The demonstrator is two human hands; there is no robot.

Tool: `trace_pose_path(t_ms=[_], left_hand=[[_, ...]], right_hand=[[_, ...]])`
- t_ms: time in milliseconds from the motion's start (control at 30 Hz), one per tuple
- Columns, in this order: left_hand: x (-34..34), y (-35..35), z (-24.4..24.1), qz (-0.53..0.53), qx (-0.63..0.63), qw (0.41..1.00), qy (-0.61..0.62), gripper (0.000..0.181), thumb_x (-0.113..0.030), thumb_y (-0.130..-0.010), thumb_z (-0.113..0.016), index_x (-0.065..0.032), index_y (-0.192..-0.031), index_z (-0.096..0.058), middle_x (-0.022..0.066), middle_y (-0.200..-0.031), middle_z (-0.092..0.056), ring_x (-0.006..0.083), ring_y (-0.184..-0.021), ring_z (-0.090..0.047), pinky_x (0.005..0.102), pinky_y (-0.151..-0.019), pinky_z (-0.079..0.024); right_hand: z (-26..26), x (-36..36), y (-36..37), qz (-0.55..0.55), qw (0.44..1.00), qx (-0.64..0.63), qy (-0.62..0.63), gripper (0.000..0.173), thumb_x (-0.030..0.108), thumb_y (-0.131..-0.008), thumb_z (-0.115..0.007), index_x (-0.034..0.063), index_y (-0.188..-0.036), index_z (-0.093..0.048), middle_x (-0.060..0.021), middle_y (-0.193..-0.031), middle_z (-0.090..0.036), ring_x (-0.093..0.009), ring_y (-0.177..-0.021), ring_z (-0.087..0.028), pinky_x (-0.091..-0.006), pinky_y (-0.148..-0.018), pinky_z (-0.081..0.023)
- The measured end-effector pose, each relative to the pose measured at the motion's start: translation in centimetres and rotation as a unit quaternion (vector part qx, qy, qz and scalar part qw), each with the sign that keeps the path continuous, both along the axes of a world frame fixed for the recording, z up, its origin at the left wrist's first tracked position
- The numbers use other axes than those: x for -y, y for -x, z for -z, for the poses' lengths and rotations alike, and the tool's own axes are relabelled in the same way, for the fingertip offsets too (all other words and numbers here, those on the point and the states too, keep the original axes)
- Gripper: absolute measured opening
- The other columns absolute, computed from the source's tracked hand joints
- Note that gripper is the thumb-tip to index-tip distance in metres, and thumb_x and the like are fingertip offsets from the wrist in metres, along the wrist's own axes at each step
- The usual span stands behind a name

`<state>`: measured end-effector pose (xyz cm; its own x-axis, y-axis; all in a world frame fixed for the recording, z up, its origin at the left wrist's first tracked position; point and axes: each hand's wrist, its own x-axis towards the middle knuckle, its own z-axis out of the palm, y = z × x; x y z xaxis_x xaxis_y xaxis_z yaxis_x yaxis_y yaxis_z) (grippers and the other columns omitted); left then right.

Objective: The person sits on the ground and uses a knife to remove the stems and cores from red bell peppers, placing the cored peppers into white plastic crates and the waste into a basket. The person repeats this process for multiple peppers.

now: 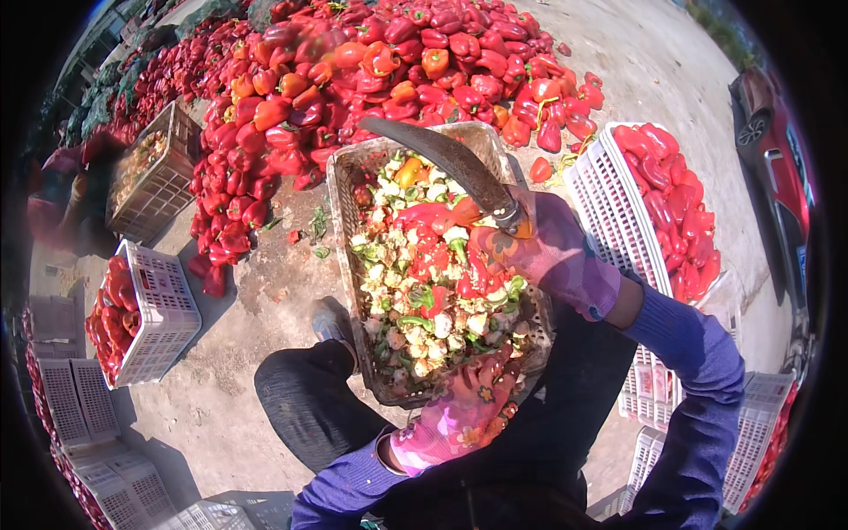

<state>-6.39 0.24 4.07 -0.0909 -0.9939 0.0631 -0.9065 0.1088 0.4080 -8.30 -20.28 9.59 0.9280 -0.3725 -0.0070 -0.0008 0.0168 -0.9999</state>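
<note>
My right hand (550, 248), in a floral knit glove, grips the handle end of a sickle (437, 149). Its dark curved blade reaches up and left over the far part of a dirty plastic crate (344, 265). Pepper cores with green stems (424, 338), loose seeds and red pieces fill that crate. A red pepper piece (424, 215) lies under the blade, close to the right hand. My left hand (467, 411), gloved alike and dotted with seeds, rests at the crate's near right edge, fingers loosely extended, with no held object visible.
A large heap of red bell peppers (397, 73) lies beyond the crate. White crates of red peppers stand at the right (616, 205) and left (159, 311). Another person (73, 192) is beside a brown crate (165, 192) at far left. A red car (782, 172) stands far right.
</note>
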Motion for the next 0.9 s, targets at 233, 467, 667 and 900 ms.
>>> trace_pose_path(t_ms=[233,467,667,900], left_hand=[[-2.0,1.9,1.5,-0.084,0.05,0.995,-0.007,0.03,-0.018,-0.071,-0.054,-0.0089,-0.1,-0.053,0.0068,-0.117,-0.048,0.0214,-0.088,-0.05,0.0324,-0.063,-0.042],[0.0,-1.8,4.0,-0.13,0.028,0.983,-0.125,0.036,-0.015,-0.073,-0.051,-0.0094,-0.108,-0.047,0.0071,-0.115,-0.05,0.0188,-0.091,-0.052,0.0333,-0.077,-0.043],[2.7,-5.3,5.6,-0.169,0.006,0.971,-0.168,0.034,-0.013,-0.071,-0.052,-0.0075,-0.105,-0.051,0.0082,-0.107,-0.055,0.0193,-0.088,-0.054,0.0352,-0.079,-0.043],[4.6,-8.5,6.6,-0.155,-0.021,0.967,-0.202,0.034,-0.013,-0.072,-0.052,-0.0079,-0.106,-0.051,0.0079,-0.11,-0.053,0.0195,-0.09,-0.054,0.0343,-0.079,-0.043]], right_hand=[[8.9,19.2,-7.4,0.207,0.961,-0.139,0.118,0.016,0.008,-0.075,-0.053,0.001,-0.088,-0.057,-0.0039,-0.067,-0.057,-0.009,-0.053,-0.054,-0.0229,-0.042,-0.04],[19.1,31.2,-16.1,0.216,0.875,-0.292,0.32,0.021,0.024,-0.072,-0.062,0.0036,-0.076,-0.059,-0.0028,-0.061,-0.056,-0.011,-0.05,-0.051,-0.0251,-0.046,-0.04],[27.7,38.1,-20.5,0.161,0.795,-0.348,0.47,0.026,0.031,-0.072,-0.063,0.0048,-0.074,-0.058,-0.0021,-0.059,-0.054,-0.012,-0.049,-0.051,-0.0262,-0.047,-0.04],[31.5,40.7,-23.2,0.155,0.786,-0.369,0.472,0.021,0.029,-0.076,-0.06,0.0079,-0.076,-0.056,-0.0002,-0.058,-0.05,-0.011,-0.049,-0.047,-0.0243,-0.045,-0.038]])
